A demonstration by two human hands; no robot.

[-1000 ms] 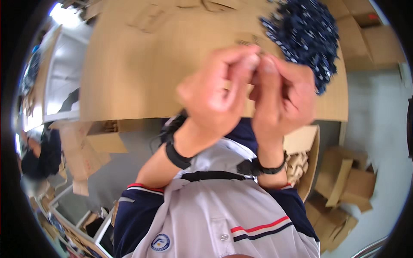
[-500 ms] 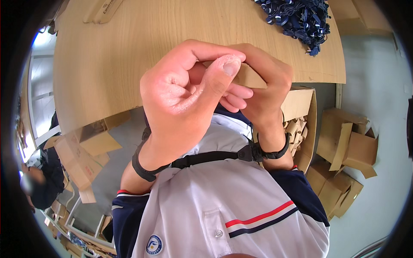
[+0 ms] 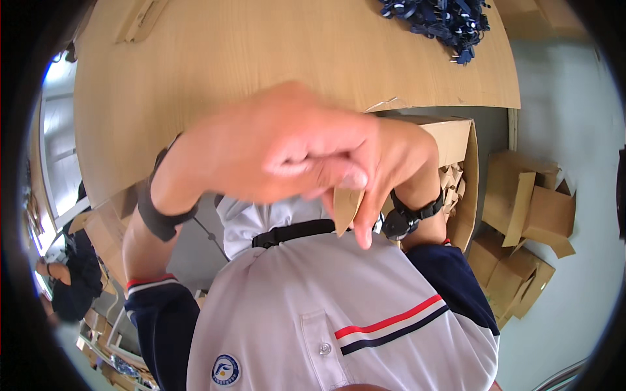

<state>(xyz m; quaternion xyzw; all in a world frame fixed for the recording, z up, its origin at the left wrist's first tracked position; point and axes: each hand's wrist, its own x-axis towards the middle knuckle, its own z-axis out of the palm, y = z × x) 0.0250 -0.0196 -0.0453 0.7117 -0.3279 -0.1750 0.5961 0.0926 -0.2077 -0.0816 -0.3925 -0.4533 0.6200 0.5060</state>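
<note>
So, desk [image 3: 287, 39] first, then a big cardboard box [image 3: 450, 143], then a dark cord heap [image 3: 447, 23], seemingly plenty left there. Hands together: left hand [image 3: 287, 143] over right hand [image 3: 404, 153], left's grip unclear, right apparently pinching a small cardboard piece [image 3: 349, 208], probably unfinished. Folded bits [image 3: 454, 186] inside the box: done or waiting, can't tell.

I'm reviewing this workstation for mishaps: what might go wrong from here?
1. The brown cardboard piece shows between the left hand and right hand, past the near edge of the table; if dropped, it could miss the tabletop.
2. With the hands overlapping, fingers might crease it.
3. The dark blue cables lie heaped together, so they could tangle.
</note>
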